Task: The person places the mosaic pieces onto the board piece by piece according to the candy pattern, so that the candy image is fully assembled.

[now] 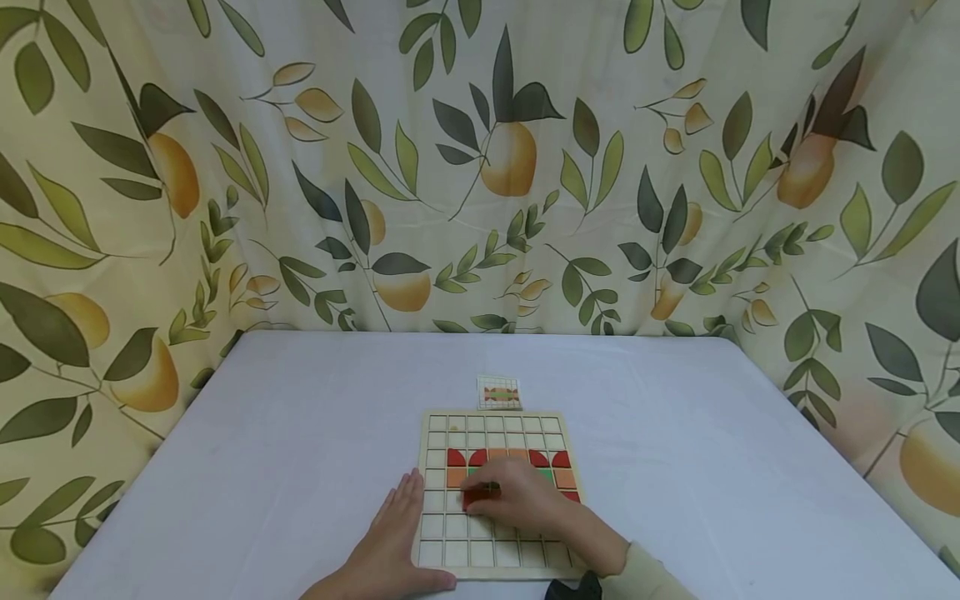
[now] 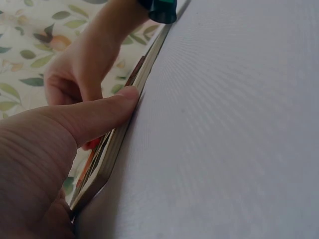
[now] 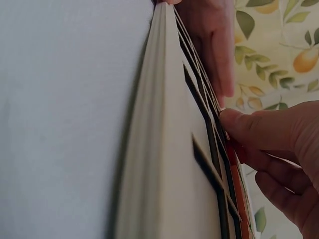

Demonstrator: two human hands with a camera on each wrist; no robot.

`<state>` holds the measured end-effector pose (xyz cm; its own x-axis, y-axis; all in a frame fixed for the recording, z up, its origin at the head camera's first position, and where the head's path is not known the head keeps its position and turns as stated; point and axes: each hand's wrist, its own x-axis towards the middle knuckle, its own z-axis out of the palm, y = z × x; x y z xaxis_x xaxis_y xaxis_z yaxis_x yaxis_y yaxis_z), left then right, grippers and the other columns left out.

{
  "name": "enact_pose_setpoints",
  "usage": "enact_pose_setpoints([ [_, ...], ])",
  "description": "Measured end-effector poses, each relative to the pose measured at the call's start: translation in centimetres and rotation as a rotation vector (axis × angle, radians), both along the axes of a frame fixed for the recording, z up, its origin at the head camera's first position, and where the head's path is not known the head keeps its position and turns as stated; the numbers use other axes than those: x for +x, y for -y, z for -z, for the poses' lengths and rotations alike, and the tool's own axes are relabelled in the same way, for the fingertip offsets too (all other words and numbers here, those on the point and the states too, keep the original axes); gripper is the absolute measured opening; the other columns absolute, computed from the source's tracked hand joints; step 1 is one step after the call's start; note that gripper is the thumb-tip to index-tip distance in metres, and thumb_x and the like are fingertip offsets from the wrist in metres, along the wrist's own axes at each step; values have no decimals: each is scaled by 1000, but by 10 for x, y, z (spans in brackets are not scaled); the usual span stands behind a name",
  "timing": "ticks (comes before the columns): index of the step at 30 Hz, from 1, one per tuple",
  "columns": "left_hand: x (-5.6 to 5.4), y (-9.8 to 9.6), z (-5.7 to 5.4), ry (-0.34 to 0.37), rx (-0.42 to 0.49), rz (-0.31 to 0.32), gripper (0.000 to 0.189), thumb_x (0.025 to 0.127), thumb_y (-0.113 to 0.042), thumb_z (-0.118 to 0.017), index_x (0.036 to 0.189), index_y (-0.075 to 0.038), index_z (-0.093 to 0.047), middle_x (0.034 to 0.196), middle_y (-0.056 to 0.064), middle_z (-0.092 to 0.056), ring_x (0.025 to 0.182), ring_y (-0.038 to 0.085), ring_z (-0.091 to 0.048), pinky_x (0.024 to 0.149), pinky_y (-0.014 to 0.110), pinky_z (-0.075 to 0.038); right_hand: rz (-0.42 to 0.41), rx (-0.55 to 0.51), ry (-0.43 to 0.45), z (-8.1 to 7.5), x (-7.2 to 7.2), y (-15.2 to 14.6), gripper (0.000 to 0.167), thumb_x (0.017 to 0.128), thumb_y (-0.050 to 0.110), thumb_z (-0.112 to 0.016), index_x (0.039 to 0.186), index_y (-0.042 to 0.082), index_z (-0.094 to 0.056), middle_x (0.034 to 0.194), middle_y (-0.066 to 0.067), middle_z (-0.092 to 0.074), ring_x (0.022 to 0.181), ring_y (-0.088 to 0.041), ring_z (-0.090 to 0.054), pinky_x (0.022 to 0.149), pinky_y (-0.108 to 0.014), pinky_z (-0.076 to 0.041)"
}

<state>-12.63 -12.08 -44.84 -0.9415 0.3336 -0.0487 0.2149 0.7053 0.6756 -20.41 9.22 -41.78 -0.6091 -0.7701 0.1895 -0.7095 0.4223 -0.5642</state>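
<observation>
A pale wooden grid board [image 1: 457, 550] lies on the table, with red, orange and green pieces set in its middle rows. My left hand [image 1: 390, 542] braces the board's left side with straight fingers, its thumb at the near left corner. In the left wrist view that thumb [image 2: 112, 107] presses along the board's edge. Over the board's middle, my right hand [image 1: 521, 496] pinches a red tile [image 1: 480, 495] at the grid cells. In the right wrist view the red tile [image 3: 238, 151] shows between thumb and fingers, low against the board. The right hand hides several cells.
A small pattern card [image 1: 499, 392] lies just beyond the board's far edge, showing a grid with coloured shapes. The white table [image 1: 262, 467] extends on both sides. Behind it hangs a leaf-and-fruit patterned curtain [image 1: 465, 250]. A dark wrist device [image 1: 573, 587] shows by the right forearm.
</observation>
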Motion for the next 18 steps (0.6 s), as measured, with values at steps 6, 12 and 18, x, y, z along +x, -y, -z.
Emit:
enact_pose_setpoints([
  [6,0,1,0,-21,-7,13,127,61,-68,-69,144,6,-8,150,21,-6,137,33,-3,106,54,-8,5,-3,1,0,0,4,19,79,19,-73,97,13,-72,90,12,-65,81,0,-57,73,-17,-47],
  [12,1,1,-1,-23,-7,20,126,62,-68,-69,144,6,-8,150,21,-6,137,33,-3,106,54,-8,17,-9,2,1,-2,8,20,78,20,-74,96,13,-72,90,12,-66,82,1,-57,71,-16,-47],
  [18,1,0,-1,-21,-4,18,126,62,-67,-69,144,6,-9,150,21,-6,137,34,-3,106,55,-9,15,-44,32,3,-4,7,22,77,19,-75,98,13,-72,91,11,-66,83,-1,-57,72,-18,-47],
])
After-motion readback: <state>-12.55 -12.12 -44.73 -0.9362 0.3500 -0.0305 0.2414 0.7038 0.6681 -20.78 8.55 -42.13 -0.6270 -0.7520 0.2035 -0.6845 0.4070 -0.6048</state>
